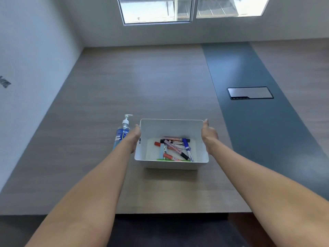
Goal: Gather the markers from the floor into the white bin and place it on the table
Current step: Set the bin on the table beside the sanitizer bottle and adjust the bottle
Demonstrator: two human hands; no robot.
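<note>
The white bin (170,127) rests on the wooden table (124,82), a little in from the near edge. Several markers (175,148) in orange, blue, black, pink and green lie jumbled on its bottom. My left hand (134,138) presses against the bin's left wall, fingers curled around the outside. My right hand (208,134) holds the right wall, thumb up at the rim. Both arms stretch forward over the table edge.
A blue pump bottle of sanitiser (122,132) stands right beside the bin's left side, partly behind my left hand. A dark cable hatch (250,93) sits in the blue-grey strip of the table at the right. White walls and a window close off the far side.
</note>
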